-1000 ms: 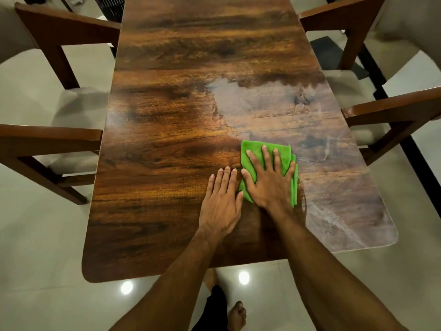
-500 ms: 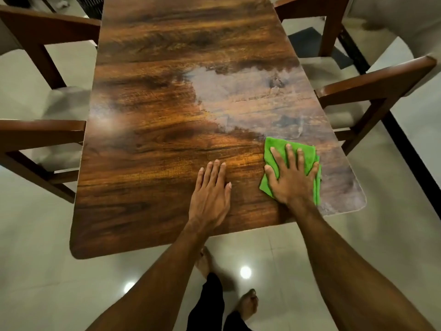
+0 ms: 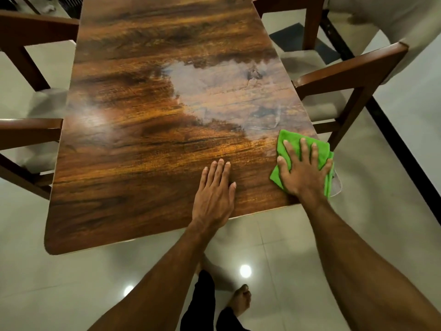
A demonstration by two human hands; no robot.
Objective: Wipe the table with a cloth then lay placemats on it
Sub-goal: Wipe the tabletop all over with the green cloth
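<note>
A long dark wooden table (image 3: 148, 130) with a glossy grain top fills the view. A folded green cloth (image 3: 290, 142) lies at its near right corner, partly over the edge. My right hand (image 3: 303, 170) presses flat on the cloth with fingers spread. My left hand (image 3: 214, 194) rests flat on the bare wood to the left of it, near the front edge, holding nothing. No placemats are in view.
Wooden chairs with pale cushions stand along both sides: two on the left (image 3: 26, 132) and two on the right (image 3: 343, 75). The floor is shiny pale tile (image 3: 286, 247). My bare feet (image 3: 241, 299) are below the table's near edge.
My right hand has slid the green cloth rightward from the table's middle to the near right corner. My left hand stayed flat on the wood, now farther from the cloth.
</note>
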